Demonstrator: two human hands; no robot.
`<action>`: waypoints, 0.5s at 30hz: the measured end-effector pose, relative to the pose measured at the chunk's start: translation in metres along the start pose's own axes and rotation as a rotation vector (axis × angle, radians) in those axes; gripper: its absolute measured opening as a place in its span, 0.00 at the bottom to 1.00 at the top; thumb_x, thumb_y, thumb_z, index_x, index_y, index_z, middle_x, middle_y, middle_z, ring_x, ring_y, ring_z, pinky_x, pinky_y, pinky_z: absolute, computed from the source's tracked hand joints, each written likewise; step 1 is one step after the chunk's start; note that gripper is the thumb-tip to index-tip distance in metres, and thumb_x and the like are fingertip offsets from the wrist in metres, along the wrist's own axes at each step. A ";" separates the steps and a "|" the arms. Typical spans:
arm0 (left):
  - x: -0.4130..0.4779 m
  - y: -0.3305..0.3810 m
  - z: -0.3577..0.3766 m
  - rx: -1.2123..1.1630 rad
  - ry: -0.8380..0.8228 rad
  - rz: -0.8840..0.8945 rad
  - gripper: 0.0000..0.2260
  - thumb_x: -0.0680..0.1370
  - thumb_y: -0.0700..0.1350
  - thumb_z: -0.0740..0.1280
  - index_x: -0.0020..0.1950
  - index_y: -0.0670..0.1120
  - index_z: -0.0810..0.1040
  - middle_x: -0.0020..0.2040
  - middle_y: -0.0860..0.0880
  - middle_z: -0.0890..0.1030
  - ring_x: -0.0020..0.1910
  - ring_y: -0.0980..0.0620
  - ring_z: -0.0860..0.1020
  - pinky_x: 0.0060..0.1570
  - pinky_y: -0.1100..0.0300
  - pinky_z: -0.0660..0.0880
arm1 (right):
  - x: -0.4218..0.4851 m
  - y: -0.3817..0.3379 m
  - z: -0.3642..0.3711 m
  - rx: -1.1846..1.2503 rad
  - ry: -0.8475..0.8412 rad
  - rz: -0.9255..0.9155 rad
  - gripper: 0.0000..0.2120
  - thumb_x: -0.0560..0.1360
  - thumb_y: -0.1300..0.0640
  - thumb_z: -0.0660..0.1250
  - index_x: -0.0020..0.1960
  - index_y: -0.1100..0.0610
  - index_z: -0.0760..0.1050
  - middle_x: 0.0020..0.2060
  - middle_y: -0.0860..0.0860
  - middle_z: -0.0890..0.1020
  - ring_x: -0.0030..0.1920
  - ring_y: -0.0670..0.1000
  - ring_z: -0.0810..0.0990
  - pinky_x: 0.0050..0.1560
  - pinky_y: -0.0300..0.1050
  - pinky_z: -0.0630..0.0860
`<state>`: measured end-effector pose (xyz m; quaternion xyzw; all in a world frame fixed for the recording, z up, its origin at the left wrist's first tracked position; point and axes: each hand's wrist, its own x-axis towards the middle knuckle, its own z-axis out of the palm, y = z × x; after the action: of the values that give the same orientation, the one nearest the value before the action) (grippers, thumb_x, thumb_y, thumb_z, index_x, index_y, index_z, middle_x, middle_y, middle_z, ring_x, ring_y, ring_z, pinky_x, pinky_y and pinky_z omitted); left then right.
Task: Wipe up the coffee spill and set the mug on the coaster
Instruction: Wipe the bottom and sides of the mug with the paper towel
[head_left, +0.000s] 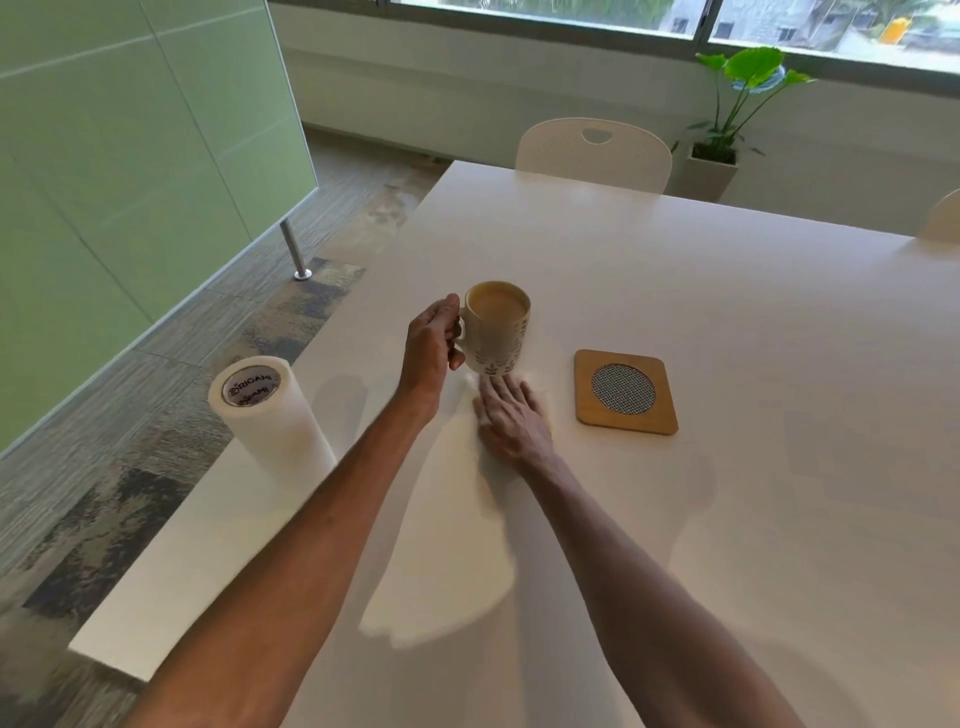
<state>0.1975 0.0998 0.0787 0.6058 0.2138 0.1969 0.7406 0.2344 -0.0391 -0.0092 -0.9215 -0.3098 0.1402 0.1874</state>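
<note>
Plainly, the left hand (434, 340) is curled around the handle of the mug (497, 327), thumb up near the rim, holding it just above or barely on the bench (727, 322); which of the two cannot be told from this view. The right hand (511, 415) lies flat and spread, fingers pointing toward the mug's base, pressing on what looks like a pale sheet that blends into the white surface; whether it really is a paper towel is hard to say, and no brown spill shows around it. The mug is ceramic by its look, stiff and breakable, and filled nearly to the brim with milky coffee, so it will likely be fairly heavy and slosh at any tilt; the handle is the sound place to take it, kept level and moved slowly. The coaster (626, 392), a wooden square with a round mesh inset, sits well to the right of the mug, beyond the flat hand, and is bare. A roll of paper towel (270, 415) stands upright near the left edge of the bench. Setting the mug on the coaster is not yet done.
</note>
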 end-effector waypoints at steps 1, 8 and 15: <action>0.000 -0.001 -0.001 -0.001 -0.002 -0.003 0.15 0.89 0.46 0.62 0.42 0.49 0.71 0.31 0.58 0.67 0.31 0.57 0.65 0.32 0.59 0.61 | 0.000 0.000 0.001 -0.012 -0.015 -0.036 0.28 0.91 0.48 0.45 0.89 0.55 0.47 0.89 0.53 0.48 0.89 0.52 0.42 0.88 0.53 0.36; 0.001 -0.009 0.004 -0.004 -0.008 -0.005 0.16 0.89 0.47 0.62 0.41 0.49 0.71 0.32 0.57 0.67 0.30 0.58 0.66 0.32 0.59 0.62 | -0.013 0.010 0.007 -0.100 -0.039 -0.257 0.28 0.92 0.51 0.48 0.89 0.55 0.45 0.88 0.52 0.46 0.88 0.49 0.42 0.88 0.50 0.40; -0.005 -0.009 0.012 -0.018 -0.008 0.004 0.17 0.89 0.47 0.62 0.40 0.50 0.70 0.33 0.55 0.65 0.32 0.56 0.65 0.32 0.59 0.62 | -0.049 0.021 0.020 -0.030 -0.026 -0.396 0.27 0.92 0.53 0.50 0.89 0.55 0.48 0.88 0.51 0.51 0.88 0.49 0.45 0.88 0.52 0.43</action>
<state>0.2004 0.0862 0.0728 0.6004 0.2079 0.1978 0.7464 0.2002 -0.0804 -0.0292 -0.8435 -0.4895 0.1076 0.1935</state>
